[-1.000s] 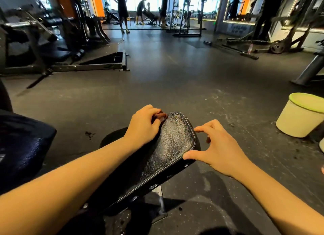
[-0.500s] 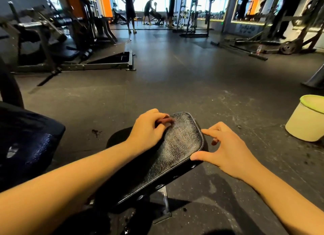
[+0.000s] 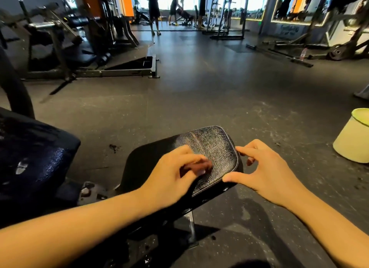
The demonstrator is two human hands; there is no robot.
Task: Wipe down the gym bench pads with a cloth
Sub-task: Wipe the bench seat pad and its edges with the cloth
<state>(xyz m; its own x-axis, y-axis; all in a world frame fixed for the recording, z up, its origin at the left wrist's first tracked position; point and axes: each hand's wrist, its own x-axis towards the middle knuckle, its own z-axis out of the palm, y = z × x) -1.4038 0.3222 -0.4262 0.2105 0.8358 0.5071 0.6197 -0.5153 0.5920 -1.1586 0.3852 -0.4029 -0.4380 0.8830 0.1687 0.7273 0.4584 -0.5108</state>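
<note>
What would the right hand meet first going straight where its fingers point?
The right hand would meet the bench pad at its right edge first; its thumb looks close to touching, depth unclear.

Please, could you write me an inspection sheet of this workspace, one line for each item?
Surface: black bench pad, shiny, its skin cracked.
Job's things: small reddish cloth on the pad, blurred.
Clutter: cream bucket on the floor, to the right.
Hands: left hand grips the cloth; right hand spread, thumb touching the pad's right edge.
Cables: nothing seen.
Surroundings: dark blue pad at left, gym machines, people far behind.
</note>
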